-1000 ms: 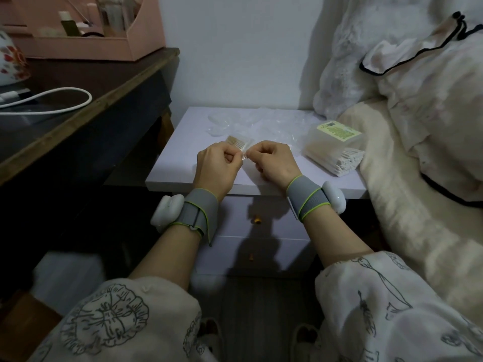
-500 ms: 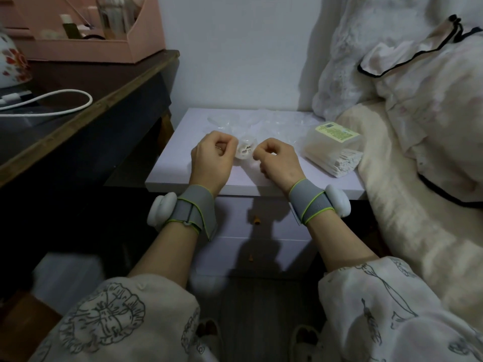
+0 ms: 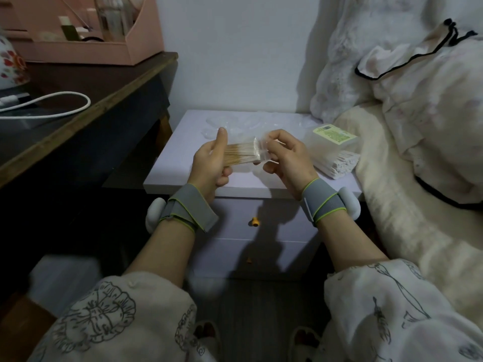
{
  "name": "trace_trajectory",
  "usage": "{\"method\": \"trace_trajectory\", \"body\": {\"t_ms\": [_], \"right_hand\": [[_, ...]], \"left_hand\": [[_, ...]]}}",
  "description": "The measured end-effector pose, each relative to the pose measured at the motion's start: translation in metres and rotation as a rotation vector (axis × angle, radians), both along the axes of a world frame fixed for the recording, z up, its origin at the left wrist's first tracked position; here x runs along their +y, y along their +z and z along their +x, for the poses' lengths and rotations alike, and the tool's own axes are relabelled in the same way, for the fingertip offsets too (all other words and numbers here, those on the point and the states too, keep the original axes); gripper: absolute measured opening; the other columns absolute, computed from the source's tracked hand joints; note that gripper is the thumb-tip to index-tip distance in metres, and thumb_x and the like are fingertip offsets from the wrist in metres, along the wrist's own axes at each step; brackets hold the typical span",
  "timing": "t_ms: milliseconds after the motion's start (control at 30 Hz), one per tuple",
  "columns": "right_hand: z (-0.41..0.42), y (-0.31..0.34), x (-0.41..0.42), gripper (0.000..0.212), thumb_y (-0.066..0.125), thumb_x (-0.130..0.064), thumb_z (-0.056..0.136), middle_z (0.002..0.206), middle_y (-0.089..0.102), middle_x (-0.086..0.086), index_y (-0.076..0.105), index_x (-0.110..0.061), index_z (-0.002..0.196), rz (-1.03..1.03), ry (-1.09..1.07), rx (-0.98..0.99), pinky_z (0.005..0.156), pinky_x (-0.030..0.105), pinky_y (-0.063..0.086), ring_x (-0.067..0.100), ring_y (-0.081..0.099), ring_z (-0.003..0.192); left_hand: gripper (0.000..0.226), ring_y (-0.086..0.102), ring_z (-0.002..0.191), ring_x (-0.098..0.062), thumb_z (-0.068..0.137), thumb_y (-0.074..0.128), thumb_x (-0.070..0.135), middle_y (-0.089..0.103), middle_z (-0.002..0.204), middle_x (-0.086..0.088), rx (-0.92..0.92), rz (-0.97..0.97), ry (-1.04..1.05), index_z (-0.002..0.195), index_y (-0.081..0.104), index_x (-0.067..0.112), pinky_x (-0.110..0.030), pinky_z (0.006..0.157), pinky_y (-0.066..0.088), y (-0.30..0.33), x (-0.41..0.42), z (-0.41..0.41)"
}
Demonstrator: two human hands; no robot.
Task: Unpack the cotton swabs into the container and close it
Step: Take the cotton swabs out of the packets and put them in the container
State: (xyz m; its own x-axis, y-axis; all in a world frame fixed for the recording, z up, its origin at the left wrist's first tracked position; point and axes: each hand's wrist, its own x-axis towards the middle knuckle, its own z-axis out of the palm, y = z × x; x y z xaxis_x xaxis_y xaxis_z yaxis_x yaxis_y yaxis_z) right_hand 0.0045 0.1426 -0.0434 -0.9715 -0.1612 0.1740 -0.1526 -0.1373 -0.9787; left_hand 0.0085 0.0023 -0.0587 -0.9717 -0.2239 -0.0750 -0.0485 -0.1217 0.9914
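Left hand (image 3: 210,163): I grip the swab bundle (image 3: 241,154) round its stiff wooden sticks, above the nightstand (image 3: 172,152)
Swabs: I judge them light, loose, quick to scatter
Right hand (image 3: 286,156): I pinch the slick plastic sleeve (image 3: 261,150) at its end
Container: not clearly made out

1. Pale lilac bedside cabinet (image 3: 183,142) with a small orange knob (image 3: 254,221).
2. On it, tan wooden-stemmed swab bundle (image 3: 239,155).
3. Right of it, cream bedding (image 3: 418,231) with black piping.
4. Grey, green-edged wrist straps (image 3: 324,202).
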Motion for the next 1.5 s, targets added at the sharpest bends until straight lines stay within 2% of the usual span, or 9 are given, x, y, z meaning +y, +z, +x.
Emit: {"method": "trace_trajectory", "body": {"t_ms": [100, 200, 367, 533, 733, 1167, 1267, 1400, 1500], "right_hand": [[0.0, -0.001, 0.0, 0.023, 0.049, -0.001, 0.09, 0.067, 0.053, 0.005, 0.051, -0.014, 0.07, 0.098, -0.059, 0.05, 0.043, 0.019, 0.031, 0.019, 0.056, 0.054], [-0.005, -0.005, 0.001, 0.023, 0.057, -0.003, 0.085, 0.066, 0.047, -0.001, 0.048, -0.019, 0.071, 0.214, -0.196, 0.108, 0.051, 0.022, 0.035, 0.018, 0.047, 0.055], [-0.005, -0.004, 0.002, 0.022, 0.067, -0.009, 0.079, 0.057, 0.04, -0.003, 0.055, -0.02, 0.065, 0.28, -0.209, 0.158, 0.056, 0.023, 0.033, 0.013, 0.037, 0.057], [-0.002, -0.004, 0.002, 0.002, 0.067, -0.014, 0.082, 0.064, 0.039, 0.004, 0.067, -0.016, 0.081, 0.257, -0.202, 0.136, 0.058, 0.024, 0.033, 0.013, 0.035, 0.06], [0.001, 0.001, 0.001, 0.008, 0.063, -0.015, 0.086, 0.063, 0.033, 0.003, 0.063, -0.008, 0.086, 0.288, -0.121, 0.073, 0.046, 0.017, 0.032, 0.014, 0.033, 0.056], [-0.002, 0.0, 0.001, 0.014, 0.064, -0.019, 0.085, 0.061, 0.036, 0.003, 0.064, -0.005, 0.087, 0.263, -0.094, 0.051, 0.045, 0.017, 0.03, 0.012, 0.032, 0.051], [0.002, 0.002, 0.0, 0.014, 0.061, -0.019, 0.087, 0.065, 0.034, 0.006, 0.062, -0.006, 0.083, 0.235, -0.045, 0.034, 0.046, 0.02, 0.028, 0.011, 0.032, 0.05], [0.006, 0.002, -0.003, 0.02, 0.058, -0.02, 0.09, 0.061, 0.037, 0.004, 0.058, -0.005, 0.077, 0.242, -0.025, 0.029, 0.048, 0.021, 0.029, 0.012, 0.033, 0.051], [0.005, 0.0, -0.006, 0.025, 0.057, -0.018, 0.09, 0.058, 0.038, 0.002, 0.055, -0.011, 0.066, 0.206, -0.024, 0.031, 0.046, 0.021, 0.029, 0.011, 0.033, 0.048]], "left_hand": [[0.022, 0.032, 0.043, -0.007, 0.094, 0.053, 0.025, 0.047, 0.07, -0.005, 0.05, 0.16, -0.012, 0.079, 0.048, 0.01, -0.015, 0.033, 0.02, 0.001, -0.001, 0.001], [0.014, 0.033, 0.049, -0.009, 0.094, 0.052, 0.014, 0.042, 0.069, -0.005, 0.069, 0.163, 0.039, 0.084, 0.048, 0.007, -0.014, 0.033, 0.023, 0.0, 0.0, 0.0], [0.008, 0.037, 0.054, -0.011, 0.096, 0.048, 0.013, 0.041, 0.068, -0.003, 0.129, 0.042, 0.056, 0.096, 0.054, 0.008, -0.012, 0.036, 0.031, 0.002, 0.004, 0.002], [0.026, 0.033, 0.053, -0.013, 0.1, 0.034, 0.009, 0.041, 0.066, -0.004, 0.167, -0.144, 0.039, 0.094, 0.059, 0.012, -0.011, 0.041, 0.032, 0.001, 0.006, 0.002], [0.034, 0.036, 0.052, -0.011, 0.101, 0.03, 0.009, 0.045, 0.069, -0.004, 0.149, -0.078, 0.076, 0.081, 0.058, 0.017, -0.012, 0.04, 0.031, 0.003, 0.007, 0.003], [0.035, 0.038, 0.055, -0.01, 0.101, 0.029, 0.008, 0.048, 0.077, -0.007, 0.144, 0.058, 0.12, 0.08, 0.057, 0.016, -0.012, 0.041, 0.033, 0.007, 0.012, 0.005], [0.032, 0.038, 0.055, -0.01, 0.101, 0.029, 0.008, 0.048, 0.077, -0.005, 0.155, 0.04, 0.121, 0.085, 0.057, 0.015, -0.012, 0.043, 0.034, 0.009, 0.012, 0.006], [0.031, 0.037, 0.055, -0.01, 0.101, 0.027, 0.006, 0.047, 0.078, -0.008, 0.12, 0.189, 0.117, 0.085, 0.054, 0.012, -0.016, 0.044, 0.028, 0.011, 0.013, 0.008], [0.028, 0.038, 0.055, -0.01, 0.101, 0.028, 0.007, 0.048, 0.077, -0.008, 0.109, 0.151, 0.093, 0.092, 0.055, 0.007, -0.017, 0.044, 0.029, 0.01, 0.014, 0.007]]}}
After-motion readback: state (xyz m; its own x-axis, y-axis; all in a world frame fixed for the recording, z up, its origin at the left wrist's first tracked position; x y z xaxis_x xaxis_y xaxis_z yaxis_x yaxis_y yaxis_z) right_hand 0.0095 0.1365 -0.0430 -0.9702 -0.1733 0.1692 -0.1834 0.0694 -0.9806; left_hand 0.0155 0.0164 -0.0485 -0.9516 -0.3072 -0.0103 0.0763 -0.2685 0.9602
